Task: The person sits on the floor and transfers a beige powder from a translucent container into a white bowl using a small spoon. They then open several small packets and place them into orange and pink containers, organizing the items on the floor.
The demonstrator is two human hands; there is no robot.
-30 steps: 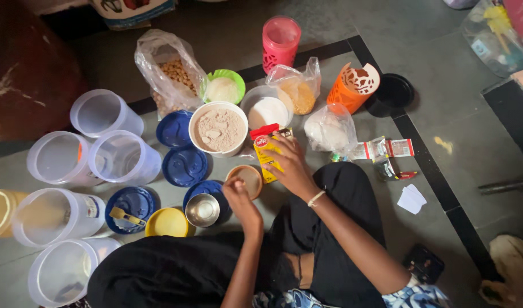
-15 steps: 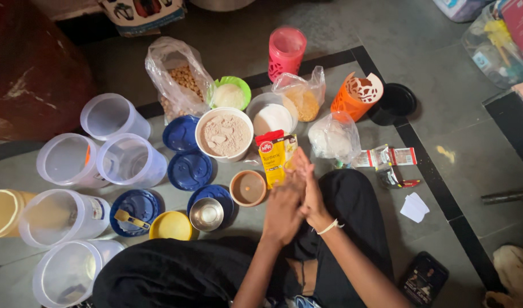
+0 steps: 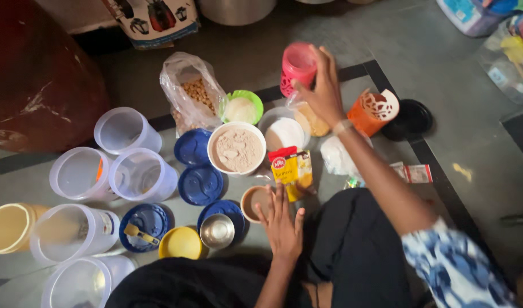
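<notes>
My right hand (image 3: 323, 85) reaches far forward with fingers spread, against the pink container (image 3: 297, 67) at the back, above a clear bag of yellowish powder (image 3: 310, 121). My left hand (image 3: 282, 221) rests flat and open on the floor, fingertips at the lower edge of the yellow and red packet (image 3: 291, 171), beside a small brown bowl (image 3: 254, 202). A white tub of brownish powder (image 3: 236, 149) stands just behind the packet. Neither hand holds anything.
Several empty clear jars (image 3: 137, 174) and blue lids (image 3: 200, 185) lie at left, with a yellow lid (image 3: 180, 243) and steel cup (image 3: 217, 230). A bag of nuts (image 3: 193, 94), green bowl (image 3: 241, 106), orange cutout holder (image 3: 373, 112) and black lid (image 3: 410, 118) sit behind.
My right hand left the yellow packet and stretched forward to the pink container. My left hand moved from the brown bowl to rest flat by the packet. The view tilted forward.
</notes>
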